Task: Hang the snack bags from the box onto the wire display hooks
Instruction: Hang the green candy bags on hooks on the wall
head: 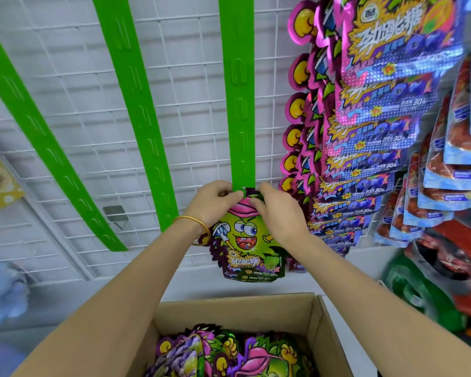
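Note:
A green snack bag (249, 244) with a cartoon face hangs below the bottom end of the right green clip strip (239, 104). My left hand (215, 201) and my right hand (276, 206) both pinch the bag's top edge against the strip's lowest tab. The tab itself is mostly hidden by my fingers. Below, an open cardboard box (256, 308) holds several more of the same bags (229, 352). A gold bangle sits on my left wrist.
Two more green strips (136, 110) (38, 148) hang bare on the white wire grid (93, 77). Purple snack bags (378, 118) fill a strip to the right, with red-and-blue packs (446, 172) beyond. A plush toy (3, 292) sits at the left.

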A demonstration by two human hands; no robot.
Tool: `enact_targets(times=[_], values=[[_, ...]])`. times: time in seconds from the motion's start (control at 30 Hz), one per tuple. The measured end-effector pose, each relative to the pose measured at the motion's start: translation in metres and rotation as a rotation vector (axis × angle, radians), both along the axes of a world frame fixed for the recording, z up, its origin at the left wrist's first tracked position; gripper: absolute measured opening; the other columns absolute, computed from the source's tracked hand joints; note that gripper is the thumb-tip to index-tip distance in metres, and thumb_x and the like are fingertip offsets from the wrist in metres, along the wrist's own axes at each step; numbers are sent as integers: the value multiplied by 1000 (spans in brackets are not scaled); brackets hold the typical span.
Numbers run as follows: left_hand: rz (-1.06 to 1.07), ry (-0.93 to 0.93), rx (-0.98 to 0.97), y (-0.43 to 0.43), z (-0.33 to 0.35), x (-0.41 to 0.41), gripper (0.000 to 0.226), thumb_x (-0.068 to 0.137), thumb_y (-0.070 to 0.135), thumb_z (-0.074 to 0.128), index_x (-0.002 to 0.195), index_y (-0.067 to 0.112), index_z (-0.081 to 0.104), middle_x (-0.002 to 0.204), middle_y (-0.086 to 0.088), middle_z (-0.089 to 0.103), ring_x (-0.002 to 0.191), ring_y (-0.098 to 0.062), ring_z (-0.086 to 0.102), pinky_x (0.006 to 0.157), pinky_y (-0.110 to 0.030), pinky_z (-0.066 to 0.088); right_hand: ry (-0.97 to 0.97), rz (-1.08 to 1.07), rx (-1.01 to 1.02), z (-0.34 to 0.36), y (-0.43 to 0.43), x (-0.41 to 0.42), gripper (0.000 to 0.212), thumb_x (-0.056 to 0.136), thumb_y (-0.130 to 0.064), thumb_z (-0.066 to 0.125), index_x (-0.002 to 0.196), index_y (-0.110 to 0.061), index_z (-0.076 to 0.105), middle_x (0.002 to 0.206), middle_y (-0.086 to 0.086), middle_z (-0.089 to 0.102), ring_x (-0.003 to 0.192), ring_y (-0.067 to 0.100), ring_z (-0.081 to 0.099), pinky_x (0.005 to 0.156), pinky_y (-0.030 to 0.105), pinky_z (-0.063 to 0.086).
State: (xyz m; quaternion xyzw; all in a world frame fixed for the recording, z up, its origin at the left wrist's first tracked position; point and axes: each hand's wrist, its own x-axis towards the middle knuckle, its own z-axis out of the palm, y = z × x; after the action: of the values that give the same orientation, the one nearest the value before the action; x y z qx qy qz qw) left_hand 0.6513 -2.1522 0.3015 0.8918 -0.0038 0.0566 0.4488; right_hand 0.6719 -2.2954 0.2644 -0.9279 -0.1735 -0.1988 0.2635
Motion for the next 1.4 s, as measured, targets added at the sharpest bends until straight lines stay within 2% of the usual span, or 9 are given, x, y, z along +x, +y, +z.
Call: enact_targets(times=[0.1, 0.3, 0.47, 0.53, 0.7, 0.87, 1.07, 1.17, 1.4], values=[[21, -120, 71, 7, -11, -10, 41, 83, 14, 61, 123, 10, 53, 115, -5, 59, 104, -14, 52, 92, -17, 36, -31, -25, 6, 0, -2, -3, 30, 92, -33, 54, 104, -5, 50, 98, 12, 61, 90, 30, 57, 72, 40, 48], [59, -309, 169, 34, -48, -75, 49, 73, 29, 52, 121, 19, 54, 116, 8, 54, 113, -13, 44, 101, -38, 37, -415, -36, 21, -47, -18, -56, 33, 81, -9, 61, 113, -7, 54, 114, 11, 56, 105, 27, 49, 87, 36, 41], [12, -1, 60, 58, -109, -134, 35, 76, 28, 55, 106, 45, 51, 113, 23, 51, 118, -10, 45, 98, -28, 40, 708, 198, -105, -159, -25, -81, 37, 90, -22, 58, 124, -13, 48, 125, 6, 53, 114, 22, 53, 94, 34, 44], [35, 71, 64, 65, -127, -144, 35, 81, 15, 61, 101, 43, 52, 109, 23, 53, 113, -8, 48, 99, -32, 41, 996, 211, -200, -204, -27, -87, 48, 89, -29, 60, 130, -10, 44, 131, 10, 52, 118, 23, 51, 98, 30, 42], [17, 182, 50, 65, -144, -145, 29, 85, 7, 58, 112, 20, 58, 113, 9, 57, 111, -5, 49, 99, -19, 32, 1089, 78, -379, -266, -39, -96, 89, 80, -45, 66, 147, -13, 17, 150, 13, 28, 135, 32, 35, 109, 40, 34], [8, 225, -21, 56, -148, -141, 28, 86, 4, 56, 112, 17, 58, 112, 6, 58, 107, -5, 52, 99, -20, 35, 1150, 22, -206, -280, -50, -96, 103, 74, -45, 72, 149, -20, 5, 153, 15, 17, 139, 34, 25, 112, 41, 29], [-3, 256, -28, 51, -156, -142, 26, 87, 3, 55, 110, 16, 58, 109, 6, 58, 103, -4, 53, 84, 1, 36, 978, -54, -17, -271, -49, -96, 69, 69, -34, 80, 128, -18, 47, 126, 11, 40, 113, 27, 50, 99, 30, 40], [-13, 291, -14, 52, -161, -143, 26, 87, 5, 55, 110, 17, 58, 110, 5, 58, 105, -7, 53, 91, -10, 37, 1011, 30, 89, -253, -46, -89, 39, 71, -22, 80, 105, -8, 66, 108, 9, 58, 96, 18, 56, 80, 23, 42], [-64, 408, -12, 44, -170, -145, 37, 82, 19, 67, 117, 15, 53, 110, 2, 57, 104, -10, 53, 94, -21, 39, 1214, 220, 577, -171, -39, -85, 10, 81, -9, 69, 87, -16, 64, 84, -2, 62, 78, 11, 53, 69, 24, 38]])
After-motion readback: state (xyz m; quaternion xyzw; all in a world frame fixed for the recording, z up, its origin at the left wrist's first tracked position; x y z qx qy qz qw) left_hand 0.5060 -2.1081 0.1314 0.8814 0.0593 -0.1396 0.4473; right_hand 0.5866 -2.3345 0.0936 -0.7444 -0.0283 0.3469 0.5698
